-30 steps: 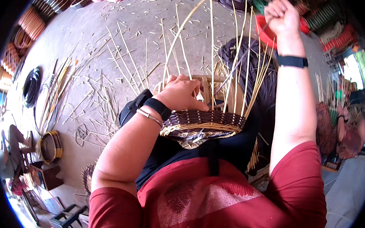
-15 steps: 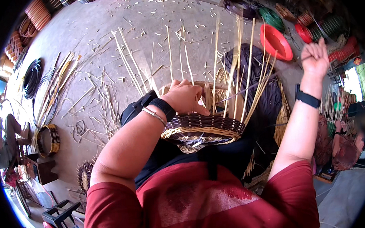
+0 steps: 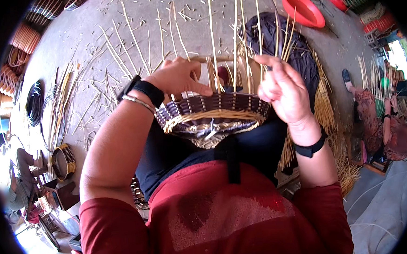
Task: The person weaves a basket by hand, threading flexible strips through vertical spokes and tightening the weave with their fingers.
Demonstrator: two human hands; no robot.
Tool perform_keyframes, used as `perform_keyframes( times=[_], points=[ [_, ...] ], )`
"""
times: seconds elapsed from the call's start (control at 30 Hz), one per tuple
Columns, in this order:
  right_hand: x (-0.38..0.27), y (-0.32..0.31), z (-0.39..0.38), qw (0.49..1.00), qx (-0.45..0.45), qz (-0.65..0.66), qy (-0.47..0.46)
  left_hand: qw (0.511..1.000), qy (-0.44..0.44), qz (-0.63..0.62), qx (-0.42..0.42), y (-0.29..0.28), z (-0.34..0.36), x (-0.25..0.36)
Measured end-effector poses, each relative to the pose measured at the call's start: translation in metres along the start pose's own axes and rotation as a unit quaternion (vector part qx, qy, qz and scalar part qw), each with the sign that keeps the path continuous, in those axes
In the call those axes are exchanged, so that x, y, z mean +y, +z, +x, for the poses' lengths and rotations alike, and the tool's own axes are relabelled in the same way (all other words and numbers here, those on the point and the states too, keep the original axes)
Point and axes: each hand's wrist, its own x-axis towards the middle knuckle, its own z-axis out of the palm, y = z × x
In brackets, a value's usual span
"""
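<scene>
A half-woven basket [image 3: 211, 104] sits in my lap, its wall in dark brown strips over a pale yellow band. Tall pale stakes [image 3: 212, 38] stand up from its wall, fanning outward. My left hand [image 3: 179, 78] grips the basket's left part, fingers over the far side and thumb along the top of the weave. Close by the right end of the wall is my right hand [image 3: 285, 91], fingers curled in and forefinger stretched toward the stakes. The dark strip it draws from the weave in the earlier picture is hidden now. Part of the basket's inside shows between the stakes.
A dark plastic-like bundle [image 3: 265, 28] and yellow straw [image 3: 324, 98] lie beyond my right arm. A red basin [image 3: 302, 8] stands farther off. Black coils [image 3: 35, 104] and loose strips are on the floor at left. Another person [image 3: 390, 129] sits at far right.
My right hand has come down and inward from high on the right to the basket's right end. My left hand stays on the basket. The view has shifted.
</scene>
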Motion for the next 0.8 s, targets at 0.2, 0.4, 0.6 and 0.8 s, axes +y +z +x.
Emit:
perform_keyframes(
  times=[0.2,0.4,0.6,0.8],
  points=[
    [0.039,-0.041,-0.016,0.976,0.168,0.133,0.030,0.992,0.000,0.082,0.093,0.006,0.016,0.014],
    [0.000,0.015,-0.014,0.996,0.060,-0.072,-0.007,0.964,-0.012,0.132,0.232,0.028,0.003,0.012],
    [0.023,-0.030,-0.008,0.970,0.212,0.108,0.054,0.901,0.000,0.142,0.410,0.044,0.005,0.050],
    [0.022,-0.030,-0.001,0.973,0.183,0.107,0.088,0.857,0.361,0.211,0.300,0.042,0.019,0.049]
  ],
)
